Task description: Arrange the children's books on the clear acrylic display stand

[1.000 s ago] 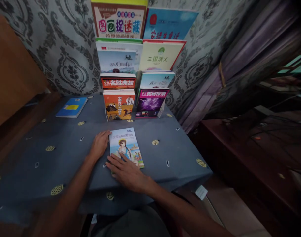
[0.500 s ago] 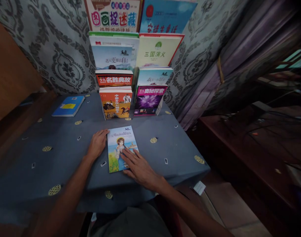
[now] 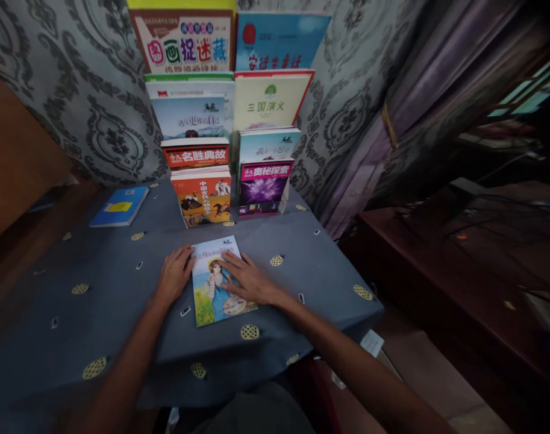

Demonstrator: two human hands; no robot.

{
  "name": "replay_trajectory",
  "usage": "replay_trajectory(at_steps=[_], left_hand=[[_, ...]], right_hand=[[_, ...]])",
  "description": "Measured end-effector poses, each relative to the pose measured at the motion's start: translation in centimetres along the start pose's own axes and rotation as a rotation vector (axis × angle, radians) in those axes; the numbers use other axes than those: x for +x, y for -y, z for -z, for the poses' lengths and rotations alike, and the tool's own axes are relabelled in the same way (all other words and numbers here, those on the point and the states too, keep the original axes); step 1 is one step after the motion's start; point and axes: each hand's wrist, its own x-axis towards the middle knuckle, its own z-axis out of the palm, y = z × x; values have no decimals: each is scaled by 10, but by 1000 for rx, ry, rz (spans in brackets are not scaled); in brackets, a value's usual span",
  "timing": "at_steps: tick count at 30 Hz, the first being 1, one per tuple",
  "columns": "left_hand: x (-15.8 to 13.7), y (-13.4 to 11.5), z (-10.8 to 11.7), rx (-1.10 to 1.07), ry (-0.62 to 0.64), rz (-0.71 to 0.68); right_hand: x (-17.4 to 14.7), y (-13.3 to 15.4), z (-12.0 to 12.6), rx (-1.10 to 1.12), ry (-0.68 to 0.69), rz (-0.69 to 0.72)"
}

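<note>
A thin paperback book [image 3: 215, 301] with a drawn girl on its cover lies flat on the cloth-covered table, face up. My right hand [image 3: 247, 278] rests on the upper right part of the cover with its fingers spread. At the book's upper left edge, my left hand [image 3: 176, 271] lies on the cloth, fingers stretched forward and fingertips by the edge. Just behind the book stands a tiered rack of books, with an orange book [image 3: 203, 199] and a purple book [image 3: 263, 187] lowest in front.
A blue book [image 3: 120, 208] lies at the back left of the table [image 3: 134, 289]. Patterned wallpaper and a purple curtain [image 3: 351, 181] rise behind. To the right stands a dark red cabinet [image 3: 419, 265] with cables on it.
My right hand has slid up the cover from its lower right part toward the title. My left hand stays by the left edge. The camera view has shifted slightly.
</note>
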Motion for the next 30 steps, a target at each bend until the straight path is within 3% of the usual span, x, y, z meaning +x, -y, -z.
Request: replay_trajectory(at_steps=[5,10,15,23,30], left_hand=[[1,-1,-1,18,-16,-1],[-9,-17,-5,77,-46,24],[-12,-31,-16,23,-110,70],[12,-23,-23,41,-121,61],[11,-26,-24,37,-132,63]], right_hand=[[37,-21,-1,-16,-63,-86],[49,-19,-10,-88,-200,-199],[54,-21,-15,-45,-217,-177],[77,-40,-15,-14,-265,-148],[71,-42,-8,-63,-288,-186]])
